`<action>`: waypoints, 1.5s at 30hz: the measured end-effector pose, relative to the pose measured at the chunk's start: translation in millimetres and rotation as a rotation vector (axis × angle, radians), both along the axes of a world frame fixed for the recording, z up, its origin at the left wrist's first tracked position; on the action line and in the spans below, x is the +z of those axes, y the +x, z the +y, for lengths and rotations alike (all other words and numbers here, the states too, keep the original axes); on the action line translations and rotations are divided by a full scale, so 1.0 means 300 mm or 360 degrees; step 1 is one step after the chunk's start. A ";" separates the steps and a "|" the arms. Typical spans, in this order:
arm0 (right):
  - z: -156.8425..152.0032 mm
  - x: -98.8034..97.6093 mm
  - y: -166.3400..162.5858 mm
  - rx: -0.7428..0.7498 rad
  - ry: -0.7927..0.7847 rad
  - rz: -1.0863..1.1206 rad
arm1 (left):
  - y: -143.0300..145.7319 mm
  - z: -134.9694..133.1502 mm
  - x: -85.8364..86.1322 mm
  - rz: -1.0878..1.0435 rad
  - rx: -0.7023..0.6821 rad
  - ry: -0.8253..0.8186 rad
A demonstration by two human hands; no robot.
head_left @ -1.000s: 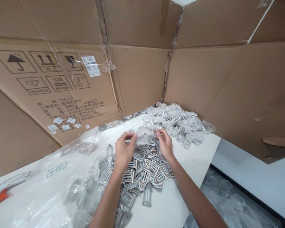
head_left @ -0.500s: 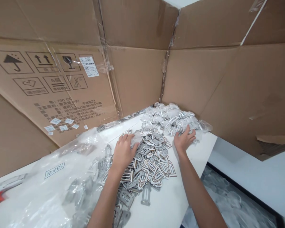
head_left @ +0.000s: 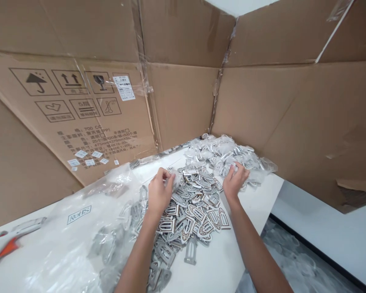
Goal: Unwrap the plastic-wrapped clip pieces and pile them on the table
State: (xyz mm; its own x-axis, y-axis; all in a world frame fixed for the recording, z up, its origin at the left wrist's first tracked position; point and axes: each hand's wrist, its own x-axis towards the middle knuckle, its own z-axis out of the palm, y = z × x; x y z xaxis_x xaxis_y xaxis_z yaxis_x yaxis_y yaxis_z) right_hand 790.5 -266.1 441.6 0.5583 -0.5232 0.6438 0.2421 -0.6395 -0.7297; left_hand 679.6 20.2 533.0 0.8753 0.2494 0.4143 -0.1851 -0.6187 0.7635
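Observation:
My left hand point(head_left: 161, 190) is closed, thumb against fingers, on a small clear plastic bag point(head_left: 177, 179) at the upper edge of a loose pile of grey arch-shaped pieces point(head_left: 198, 203). Some pieces carry brown and white patterns; others are plain grey. My right hand point(head_left: 236, 182) curls its fingers around a clear bagged piece point(head_left: 229, 167) at the near edge of a heap of bagged pieces point(head_left: 222, 146). What exactly lies inside either held bag is too small to make out.
Tall cardboard panels point(head_left: 183, 106) wall the back and right of the white table point(head_left: 213, 264). A large clear plastic sheet bag point(head_left: 57, 244) covers the left side, with orange-and-grey scissors point(head_left: 10, 244) beside it. Below the right edge lie more clear plastic bags point(head_left: 293, 252).
My left fingers have drawn into a pinch on the small bag. My right fingers, more spread before, have closed around a bagged piece. The view has shifted slightly left.

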 end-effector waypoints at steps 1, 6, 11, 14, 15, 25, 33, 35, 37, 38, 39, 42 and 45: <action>0.023 0.006 -0.009 0.0132 0.0080 -0.0040 | -0.003 -0.008 0.010 -0.0060 0.0042 -0.0050; 0.115 -0.004 -0.040 0.0824 0.0634 0.0153 | -0.005 -0.024 0.028 -0.0049 -0.0159 -0.0354; 0.143 0.004 -0.064 0.1210 0.0251 0.0336 | -0.005 0.014 0.002 0.0189 -0.0089 0.0229; 0.154 0.018 -0.074 0.1166 0.0059 0.0268 | -0.011 0.036 0.010 0.0307 -0.0275 0.0487; 0.158 0.020 -0.074 0.1142 0.0033 0.0225 | -0.013 0.039 0.019 0.0327 -0.0359 0.0480; 0.172 0.005 -0.065 0.1062 -0.0026 0.0182 | -0.028 -0.014 0.089 0.0227 -0.0413 -0.0022; 0.173 0.012 -0.067 0.1088 0.0016 0.0188 | -0.067 0.060 0.081 0.0693 -0.0450 0.0492; 0.173 0.014 -0.069 0.1096 0.0012 0.0193 | -0.073 0.073 0.082 0.0788 -0.0507 0.0621; 0.174 0.015 -0.070 0.1101 0.0016 0.0196 | -0.071 0.078 0.085 0.0806 -0.0556 0.0685; 0.174 0.016 -0.071 0.1101 0.0022 0.0199 | -0.067 0.078 0.088 0.0796 -0.0577 0.0710; 0.175 0.016 -0.072 0.1102 0.0030 0.0202 | -0.063 0.078 0.091 0.0777 -0.0594 0.0729; 0.177 0.017 -0.072 0.1096 0.0043 0.0205 | -0.054 0.076 0.106 0.0706 -0.0592 0.0765; 0.177 0.015 -0.071 0.1081 0.0035 0.0208 | -0.057 0.074 0.126 0.0643 -0.0550 0.0636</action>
State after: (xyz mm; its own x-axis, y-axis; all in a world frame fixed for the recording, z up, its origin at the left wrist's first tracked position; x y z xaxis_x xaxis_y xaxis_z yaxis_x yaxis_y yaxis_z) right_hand 769.4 -213.0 446.2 0.8391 -0.0421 0.5423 0.4931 -0.3620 -0.7911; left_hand 662.6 42.5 571.0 0.9832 -0.1785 0.0394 -0.1714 -0.8249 0.5386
